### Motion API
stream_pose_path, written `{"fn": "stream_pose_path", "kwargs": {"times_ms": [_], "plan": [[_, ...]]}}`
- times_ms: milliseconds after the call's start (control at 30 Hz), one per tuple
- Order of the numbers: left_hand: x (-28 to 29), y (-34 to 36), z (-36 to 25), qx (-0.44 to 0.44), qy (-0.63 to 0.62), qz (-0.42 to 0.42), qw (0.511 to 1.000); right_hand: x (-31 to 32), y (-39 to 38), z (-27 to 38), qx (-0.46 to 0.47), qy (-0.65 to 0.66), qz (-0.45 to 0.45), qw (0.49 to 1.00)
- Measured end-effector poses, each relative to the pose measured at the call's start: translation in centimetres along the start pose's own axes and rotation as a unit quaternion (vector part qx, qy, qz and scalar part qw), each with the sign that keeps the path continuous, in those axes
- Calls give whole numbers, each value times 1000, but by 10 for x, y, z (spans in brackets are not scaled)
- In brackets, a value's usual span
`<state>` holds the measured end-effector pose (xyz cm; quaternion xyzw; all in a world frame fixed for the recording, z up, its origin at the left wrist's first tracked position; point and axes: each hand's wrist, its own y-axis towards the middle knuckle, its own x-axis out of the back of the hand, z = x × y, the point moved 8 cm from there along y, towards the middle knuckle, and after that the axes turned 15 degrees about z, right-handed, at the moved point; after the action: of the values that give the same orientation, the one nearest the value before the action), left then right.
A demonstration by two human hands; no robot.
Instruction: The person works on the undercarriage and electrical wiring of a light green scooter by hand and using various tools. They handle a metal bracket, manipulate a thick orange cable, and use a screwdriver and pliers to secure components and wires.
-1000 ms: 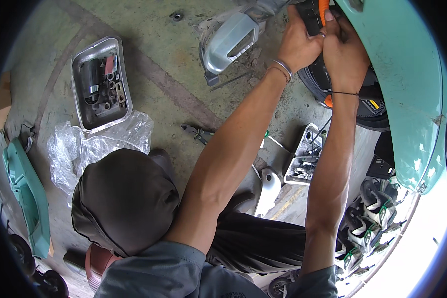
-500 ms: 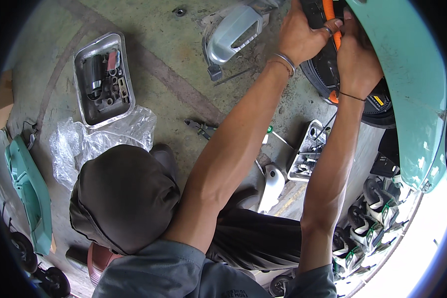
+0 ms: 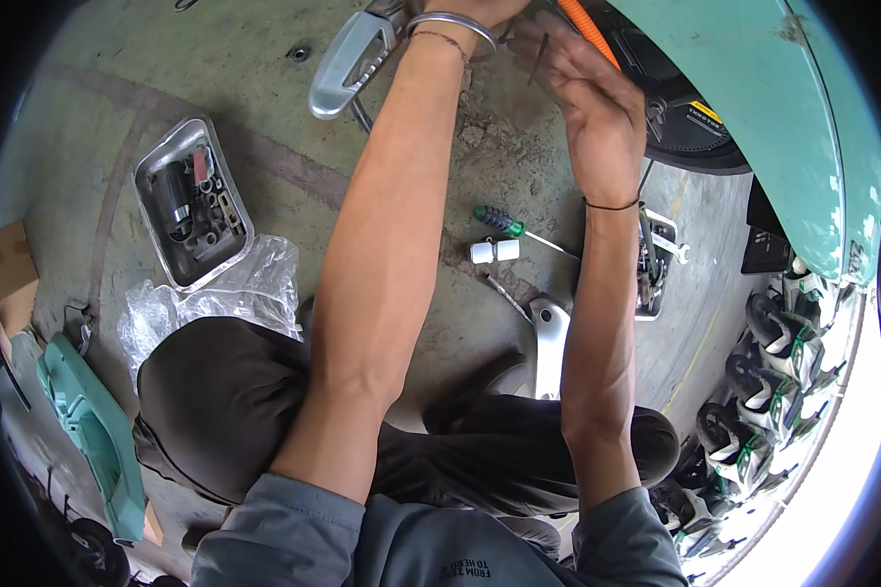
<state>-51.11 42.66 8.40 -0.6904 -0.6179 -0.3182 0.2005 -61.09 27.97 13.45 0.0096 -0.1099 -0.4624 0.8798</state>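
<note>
Forearms (image 3: 392,245) come in from 6 o'clock, and the right one hides part of a tool tray (image 3: 656,313) at 3 o'clock. Toward 1 o'clock lies a green-handled screwdriver (image 3: 499,221). Farther the same way, the right hand (image 3: 599,112) is blurred, its fingers extended; whether its grip holds something, I cannot tell. Just beside it is an orange tube (image 3: 589,31), cut by the upper edge. At 2 o'clock, a teal panel (image 3: 773,98) partly covers a black wheel (image 3: 666,88). The left hand (image 3: 475,8), at 12 o'clock, is cut off; its grip cannot be told. Near its wrist, toward 11 o'clock, is a silver part (image 3: 341,73).
</note>
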Motion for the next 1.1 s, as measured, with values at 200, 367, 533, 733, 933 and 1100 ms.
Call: {"fn": "stream_pose_path", "kwargs": {"times_ms": [200,367,533,733,933,1100], "plan": [[6,-4,6,45,4,-50,998,12,-12,2,-28,-83,-63,994],[9,-5,15,36,15,-60,997,18,-6,-11,-25,99,-147,984],[7,-1,18,19,21,-67,997,35,2,-20,-9,211,-169,963],[8,-2,24,9,10,-54,998,21,18,27,112,-312,-199,922],[11,-13,2,76,-44,-26,996,28,16,7,23,-31,-173,984],[10,-5,9,53,-26,-25,998,41,13,32,89,-422,-196,881]]}}
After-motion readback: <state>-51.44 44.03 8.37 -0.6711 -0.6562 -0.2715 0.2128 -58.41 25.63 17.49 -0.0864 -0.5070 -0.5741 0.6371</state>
